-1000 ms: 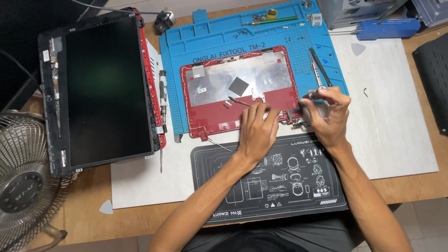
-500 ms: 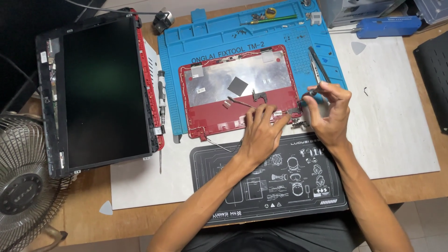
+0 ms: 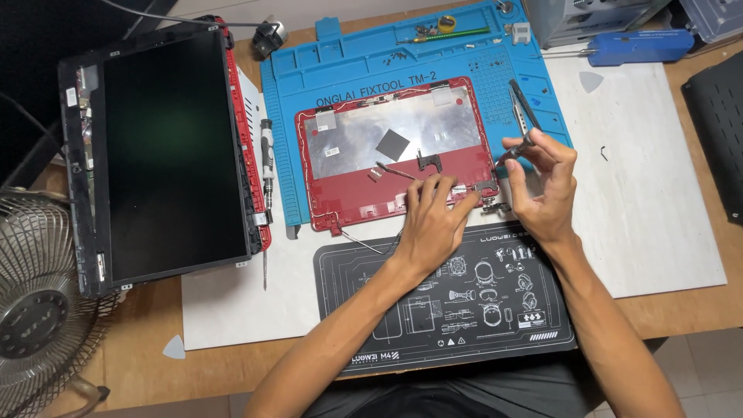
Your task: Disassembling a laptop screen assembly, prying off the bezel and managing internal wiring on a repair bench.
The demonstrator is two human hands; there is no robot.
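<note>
- Head view: red laptop lid cover [image 3: 395, 155] is laid flat on the blue repair mat [image 3: 309, 77]
- Left hand [image 3: 429, 224] is pressed fingers-down on its lower edge, nothing gripped
- Right hand [image 3: 542, 182] is pinched shut around a small dark tool [image 3: 512, 152], just beside the cover's right corner

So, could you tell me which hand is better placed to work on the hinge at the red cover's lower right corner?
Probably the right hand: it holds a small tool just above that hinge, while the left hand presses on the red cover.

The red laptop lid cover [image 3: 395, 151] lay open-side up on the blue mat, its silver foil lining showing. I pinched a thin dark tool [image 3: 514, 151] above its right edge.
</note>
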